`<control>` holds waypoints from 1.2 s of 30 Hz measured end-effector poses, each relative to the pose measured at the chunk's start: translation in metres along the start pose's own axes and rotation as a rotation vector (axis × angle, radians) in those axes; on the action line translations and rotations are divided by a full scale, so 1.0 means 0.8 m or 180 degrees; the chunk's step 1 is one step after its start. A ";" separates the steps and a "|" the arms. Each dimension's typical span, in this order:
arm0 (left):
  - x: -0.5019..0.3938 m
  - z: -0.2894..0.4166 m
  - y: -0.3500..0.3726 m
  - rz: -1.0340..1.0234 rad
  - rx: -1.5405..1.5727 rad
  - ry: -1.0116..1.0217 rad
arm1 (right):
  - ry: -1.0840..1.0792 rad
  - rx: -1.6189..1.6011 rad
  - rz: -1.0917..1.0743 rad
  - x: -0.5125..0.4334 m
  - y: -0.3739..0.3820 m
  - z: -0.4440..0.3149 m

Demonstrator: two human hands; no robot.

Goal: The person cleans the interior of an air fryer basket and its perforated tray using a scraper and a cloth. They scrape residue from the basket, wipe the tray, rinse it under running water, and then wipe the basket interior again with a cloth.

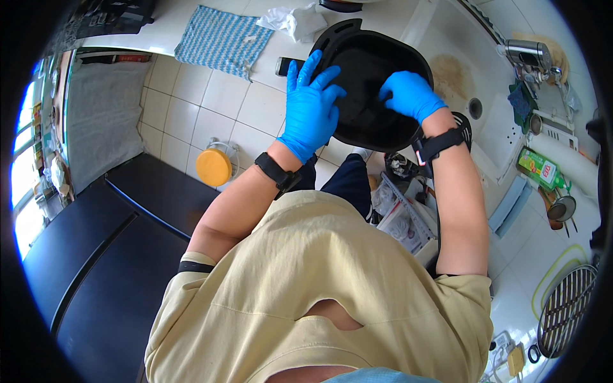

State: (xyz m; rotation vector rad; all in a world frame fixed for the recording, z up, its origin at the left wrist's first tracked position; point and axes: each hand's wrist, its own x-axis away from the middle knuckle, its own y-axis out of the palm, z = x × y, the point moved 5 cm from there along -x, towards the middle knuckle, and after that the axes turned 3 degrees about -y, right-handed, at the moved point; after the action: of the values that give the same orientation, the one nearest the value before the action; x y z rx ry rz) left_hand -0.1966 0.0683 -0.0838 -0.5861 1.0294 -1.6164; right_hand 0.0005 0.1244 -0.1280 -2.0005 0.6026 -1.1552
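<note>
A black air fryer basket is before me at the counter's front edge, its inside facing up. My left hand, in a blue glove, lies over the basket's left rim with its fingers spread. A dark handle with a silvery end juts out on that side, partly behind my fingers. My right hand, gloved in blue too, reaches over the right rim with bent fingers inside the basket. Whether those fingertips grip anything is hidden. By my right wrist shows a black slotted piece.
A white sink with a brown stain and drain lies right. A blue checked cloth and crumpled white paper lie on the counter. Dish soap stands at right. A yellow-topped stool and dark cabinet are at left.
</note>
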 end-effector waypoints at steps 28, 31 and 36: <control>0.002 -0.005 0.001 0.0181 0.0229 0.0150 | 0.0087 -0.1143 0.0724 0.022 0.017 -0.028; 0.002 -0.008 0.001 0.0335 0.0500 0.0192 | 0.0035 -0.1078 0.0657 0.004 0.022 -0.034; 0.003 -0.008 0.001 0.0402 0.0564 0.0235 | 0.0329 -0.0920 0.0590 -0.001 0.020 -0.035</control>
State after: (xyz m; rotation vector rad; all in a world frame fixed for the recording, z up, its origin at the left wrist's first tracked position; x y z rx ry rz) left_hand -0.2024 0.0678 -0.0884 -0.3382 0.9458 -1.6068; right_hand -0.0248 0.1047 -0.1314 -2.0776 1.0359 -1.1128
